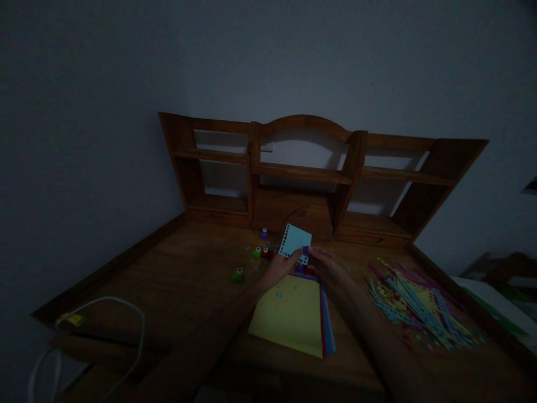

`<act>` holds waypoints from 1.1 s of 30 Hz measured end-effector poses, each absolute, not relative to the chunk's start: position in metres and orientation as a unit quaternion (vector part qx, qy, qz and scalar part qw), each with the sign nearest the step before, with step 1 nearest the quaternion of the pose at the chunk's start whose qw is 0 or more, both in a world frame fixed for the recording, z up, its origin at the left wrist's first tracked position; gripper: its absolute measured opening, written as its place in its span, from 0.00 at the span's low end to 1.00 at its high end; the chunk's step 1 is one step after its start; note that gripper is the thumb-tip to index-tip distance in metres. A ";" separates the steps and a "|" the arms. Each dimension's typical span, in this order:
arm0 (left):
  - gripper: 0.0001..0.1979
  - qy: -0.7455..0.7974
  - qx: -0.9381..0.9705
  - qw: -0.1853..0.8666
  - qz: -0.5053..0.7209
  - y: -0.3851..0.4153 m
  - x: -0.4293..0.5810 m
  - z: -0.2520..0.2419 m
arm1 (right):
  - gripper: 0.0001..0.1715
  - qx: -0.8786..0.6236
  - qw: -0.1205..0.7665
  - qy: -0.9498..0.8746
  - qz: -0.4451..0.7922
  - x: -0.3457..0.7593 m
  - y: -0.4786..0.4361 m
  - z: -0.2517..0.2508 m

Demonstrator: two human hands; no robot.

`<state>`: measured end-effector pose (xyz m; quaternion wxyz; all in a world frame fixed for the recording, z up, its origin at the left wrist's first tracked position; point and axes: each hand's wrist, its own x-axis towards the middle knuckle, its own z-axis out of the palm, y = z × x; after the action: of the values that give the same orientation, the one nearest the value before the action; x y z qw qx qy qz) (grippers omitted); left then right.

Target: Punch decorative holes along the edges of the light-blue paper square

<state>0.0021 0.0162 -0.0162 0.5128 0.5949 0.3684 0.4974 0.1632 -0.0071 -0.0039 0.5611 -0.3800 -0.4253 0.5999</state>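
Observation:
My left hand [280, 267] is closed on a light blue paper sheet [296, 239], thumb on top near its lower edge. Small punched holes line the sheet's left side and bottom. At its lower right edge sits a purple craft punch [306, 251], with the closed fingers of my right hand [329, 263] on it. Below my hands lies a stack of coloured paper [289, 319], yellow on top, with small blue cut-outs scattered over it. More purple and red pieces [309, 270] rest at the stack's top edge, partly hidden by my hands.
Several small punches stand to the left: a purple one [263, 234], a red one [265, 253] and a green one [238, 275] among them. Coloured paper strips [419, 302] are heaped at the right. A wooden shelf unit [302, 174] lines the back; a white cable [140, 313] loops at left.

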 end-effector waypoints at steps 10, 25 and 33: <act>0.19 0.348 0.638 0.478 0.493 0.021 0.002 -0.022 | 0.10 -0.357 0.552 -0.399 0.639 0.164 -0.008 -0.005; 0.20 0.343 0.629 0.474 0.512 0.019 0.003 -0.021 | 0.14 -0.376 0.557 -0.387 0.631 0.161 -0.008 -0.006; 0.19 0.323 0.612 0.508 0.513 0.007 0.003 -0.006 | 0.13 -0.391 0.567 -0.386 0.614 0.160 -0.008 -0.001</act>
<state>0.0026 0.0074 -0.0058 0.5083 0.6120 0.3226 0.5129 0.1603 -0.0084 -0.0015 0.5666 -0.3910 -0.3862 0.6139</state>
